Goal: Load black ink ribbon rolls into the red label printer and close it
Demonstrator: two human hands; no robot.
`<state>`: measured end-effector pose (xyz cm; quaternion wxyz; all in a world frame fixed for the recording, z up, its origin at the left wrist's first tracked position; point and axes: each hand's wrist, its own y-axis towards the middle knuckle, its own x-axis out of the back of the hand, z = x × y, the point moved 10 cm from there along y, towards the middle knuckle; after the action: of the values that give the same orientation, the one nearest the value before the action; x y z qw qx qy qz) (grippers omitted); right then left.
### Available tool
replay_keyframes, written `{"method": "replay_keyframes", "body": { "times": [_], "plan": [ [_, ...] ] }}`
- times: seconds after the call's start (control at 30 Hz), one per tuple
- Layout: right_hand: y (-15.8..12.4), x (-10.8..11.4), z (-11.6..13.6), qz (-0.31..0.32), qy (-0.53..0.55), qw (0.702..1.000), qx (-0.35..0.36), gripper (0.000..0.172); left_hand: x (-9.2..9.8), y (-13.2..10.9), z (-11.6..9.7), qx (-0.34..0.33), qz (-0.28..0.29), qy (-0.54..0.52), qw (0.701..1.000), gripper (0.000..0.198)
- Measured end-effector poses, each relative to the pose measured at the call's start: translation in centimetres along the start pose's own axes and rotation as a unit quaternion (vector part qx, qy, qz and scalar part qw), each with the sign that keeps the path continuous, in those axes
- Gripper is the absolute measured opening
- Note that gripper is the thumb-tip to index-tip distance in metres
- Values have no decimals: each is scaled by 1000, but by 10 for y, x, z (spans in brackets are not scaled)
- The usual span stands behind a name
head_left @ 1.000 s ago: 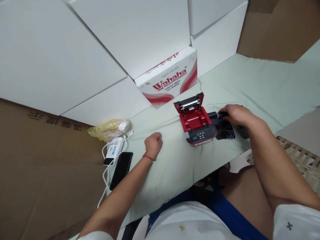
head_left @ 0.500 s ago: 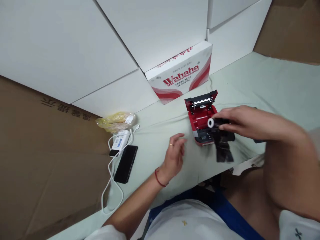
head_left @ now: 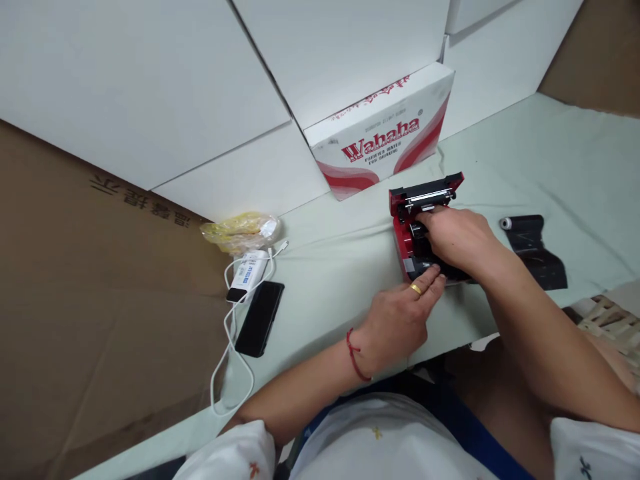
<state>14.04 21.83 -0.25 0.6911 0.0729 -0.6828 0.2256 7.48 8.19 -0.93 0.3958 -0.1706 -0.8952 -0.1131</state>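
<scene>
Red-and-black printer (head_left: 406,250), right of center in the frame, lid (head_left: 425,192) up at the back, sitting on pale green cloth (head_left: 323,293). Left to right: brown cardboard (head_left: 100,320) with printed characters at left edge. Crumpled yellowish clear bag (head_left: 240,232) just left of center. Below it, 1 white block (head_left: 249,270) with blue lettering and a white cable (head_left: 213,390) looping down. Black phone (head_left: 260,319) flat beside these. White box (head_left: 383,137) reading "Wahaha", upright against white panels (head_left: 150,80), upper center. Left hand (head_left: 400,320), lower center, 1 gold ring, red wrist string: fingers extended and close together, tips on the printer's front; thumb hidden, can't tell if it pinches. Right hand (head_left: 453,237) reaches into the open compartment, at black roll (head_left: 419,231); fingers partly hidden, can't tell if gripping. Farther right, apart from the printer, 1 loose film roll (head_left: 530,230), black, pale core end, sheet partly unrolled. Woven item (head_left: 607,323) at right edge.
</scene>
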Motion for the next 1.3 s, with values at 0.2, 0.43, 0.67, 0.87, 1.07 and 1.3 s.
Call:
{"method": "replay_keyframes", "body": {
  "times": [0.2,0.43,0.67,0.87,1.07,1.3],
  "plan": [
    [15,-13,5,26,1,1000,3,46,8,9,-6,0,-5,57,998,69],
    [-4,2,8,4,93,989,111,38,9,12,-7,-16,-5,99,995,64],
    [-32,84,-30,-300,135,942,69,46,4,12,-23,-56,-22,253,966,46],
    [-10,52,-11,-257,104,948,154,50,-16,7,-30,-82,27,320,943,49],
    [-33,41,-6,-138,36,981,129,44,-20,1,-29,-50,13,336,940,49],
    [-56,-1,-3,22,-4,998,56,51,-1,-4,-22,-34,-19,209,977,46]
  ]
}}
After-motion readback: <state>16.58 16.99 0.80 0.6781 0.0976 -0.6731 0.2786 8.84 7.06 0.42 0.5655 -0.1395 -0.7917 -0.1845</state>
